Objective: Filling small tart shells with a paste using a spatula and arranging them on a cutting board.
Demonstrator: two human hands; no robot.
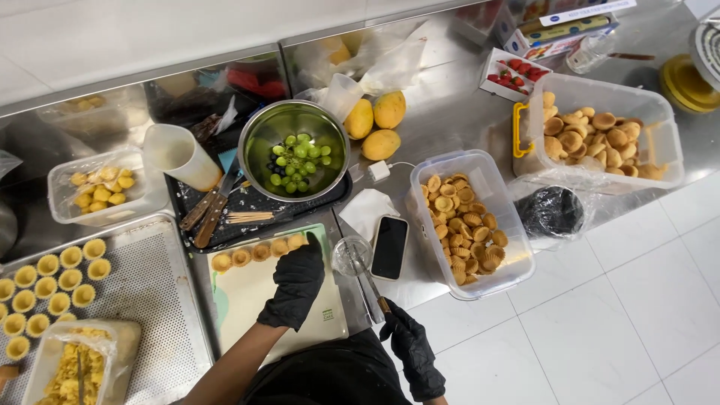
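Left hand, black-gloved, rests flat on the pale cutting board, fingers spread loosely and reaching toward the row of tart shells lined along the board's top edge; it grasps nothing, fingertips just beside the rightmost shell. Right hand, also gloved, sits low by the counter edge, fingers curled around the wooden handle of a knife; the blade runs up toward a small clear cup beside the board. A dark phone lies just right of the cup, next to a white napkin.

Behind the board, a black tray holds a steel bowl of green grapes, two wooden-handled knives, some skewers and a white jug. Three mangoes lie right of the bowl. A clear tub of tart shells stands right of the phone; a larger bin of shells farther right, with a black bag between them. Box of strawberries near the back.

At left, a perforated tray carries filled yellow tarts. A container of yellow filling is at the lower left, and a tub of yellow pieces sits above the tray.
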